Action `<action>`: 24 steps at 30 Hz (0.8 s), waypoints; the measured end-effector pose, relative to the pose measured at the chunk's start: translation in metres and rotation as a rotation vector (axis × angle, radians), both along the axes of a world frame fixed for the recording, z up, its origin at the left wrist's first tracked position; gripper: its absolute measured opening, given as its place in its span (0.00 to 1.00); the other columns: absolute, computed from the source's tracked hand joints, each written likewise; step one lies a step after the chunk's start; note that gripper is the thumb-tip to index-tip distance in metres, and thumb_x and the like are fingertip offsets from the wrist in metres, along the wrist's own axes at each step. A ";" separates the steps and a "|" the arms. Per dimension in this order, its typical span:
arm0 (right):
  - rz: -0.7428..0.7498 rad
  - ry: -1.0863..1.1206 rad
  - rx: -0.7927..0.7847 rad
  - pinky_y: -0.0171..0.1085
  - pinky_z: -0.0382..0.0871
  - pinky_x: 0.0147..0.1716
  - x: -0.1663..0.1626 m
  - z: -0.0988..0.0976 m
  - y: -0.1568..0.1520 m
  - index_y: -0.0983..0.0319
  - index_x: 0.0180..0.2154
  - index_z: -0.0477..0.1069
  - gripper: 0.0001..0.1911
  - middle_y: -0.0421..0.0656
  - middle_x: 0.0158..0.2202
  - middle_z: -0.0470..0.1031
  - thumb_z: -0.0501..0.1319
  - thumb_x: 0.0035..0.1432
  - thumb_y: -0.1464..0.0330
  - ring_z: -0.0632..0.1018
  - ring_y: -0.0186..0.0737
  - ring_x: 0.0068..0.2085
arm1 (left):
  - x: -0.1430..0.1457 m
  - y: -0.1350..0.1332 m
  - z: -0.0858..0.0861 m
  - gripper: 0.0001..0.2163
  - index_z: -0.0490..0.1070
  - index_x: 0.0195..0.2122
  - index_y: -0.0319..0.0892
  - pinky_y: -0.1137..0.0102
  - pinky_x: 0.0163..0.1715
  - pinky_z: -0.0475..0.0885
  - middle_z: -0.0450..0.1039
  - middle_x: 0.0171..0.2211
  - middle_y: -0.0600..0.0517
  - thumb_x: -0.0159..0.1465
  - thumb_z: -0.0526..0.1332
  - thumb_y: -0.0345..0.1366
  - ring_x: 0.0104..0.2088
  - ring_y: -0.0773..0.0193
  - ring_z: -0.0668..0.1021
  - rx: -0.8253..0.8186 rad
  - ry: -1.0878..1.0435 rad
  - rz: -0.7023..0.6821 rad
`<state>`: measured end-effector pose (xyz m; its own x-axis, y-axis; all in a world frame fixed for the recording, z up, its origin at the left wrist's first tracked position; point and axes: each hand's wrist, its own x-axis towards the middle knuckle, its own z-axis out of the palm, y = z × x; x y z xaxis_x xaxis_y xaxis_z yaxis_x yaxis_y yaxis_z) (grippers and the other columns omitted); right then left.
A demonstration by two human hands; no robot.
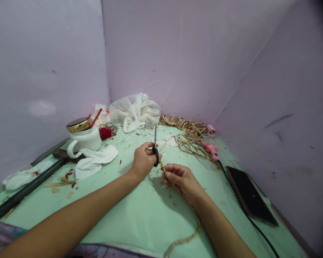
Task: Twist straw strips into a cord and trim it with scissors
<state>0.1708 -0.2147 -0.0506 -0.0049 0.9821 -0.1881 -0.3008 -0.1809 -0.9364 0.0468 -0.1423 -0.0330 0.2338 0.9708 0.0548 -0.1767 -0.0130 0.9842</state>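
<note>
The left hand (144,161) curls round the scissors (156,154), blades aimed away; the right hand (182,179) pinches rope (197,225) near them, apparently for steadiness.

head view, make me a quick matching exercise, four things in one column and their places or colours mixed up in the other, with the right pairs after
Things
1. scissors
2. twine strand
3. glue gun
4. mug

Places and colours
A. white, with a gold lid on top
B. between the fingers of the right hand
C. pink, lying on the table
D. in the left hand, blades pointing away from the person

Right pairs: 1-D, 2-B, 3-C, 4-A
</note>
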 end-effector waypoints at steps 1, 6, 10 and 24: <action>-0.002 -0.002 0.000 0.33 0.66 0.22 0.000 0.000 0.000 0.64 0.28 0.71 0.15 0.38 0.20 0.70 0.69 0.35 0.66 0.69 0.30 0.21 | 0.000 0.000 0.000 0.19 0.64 0.33 0.38 0.76 0.16 0.63 0.65 0.15 0.59 0.39 0.66 0.32 0.16 0.70 0.68 0.003 0.001 -0.010; -0.010 -0.069 0.046 0.27 0.56 0.14 0.001 0.002 -0.001 0.65 0.31 0.71 0.13 0.39 0.21 0.70 0.67 0.39 0.68 0.66 0.28 0.18 | 0.000 -0.003 0.000 0.19 0.64 0.34 0.38 0.76 0.17 0.63 0.65 0.15 0.59 0.40 0.66 0.33 0.17 0.69 0.69 0.041 0.017 0.005; -0.008 -0.075 0.057 0.28 0.56 0.14 0.001 0.001 -0.001 0.65 0.30 0.72 0.13 0.41 0.24 0.72 0.66 0.40 0.66 0.67 0.28 0.19 | 0.000 -0.003 -0.002 0.19 0.63 0.34 0.39 0.75 0.17 0.63 0.66 0.16 0.58 0.41 0.66 0.36 0.17 0.69 0.69 0.057 0.019 -0.015; -0.216 0.015 0.003 0.28 0.45 0.16 0.021 0.012 0.003 0.67 0.24 0.74 0.11 0.39 0.19 0.66 0.68 0.31 0.72 0.60 0.24 0.19 | -0.039 0.003 0.007 0.19 0.64 0.44 0.47 0.70 0.30 0.64 0.72 0.36 0.52 0.49 0.54 0.33 0.36 0.60 0.74 1.057 1.140 -0.326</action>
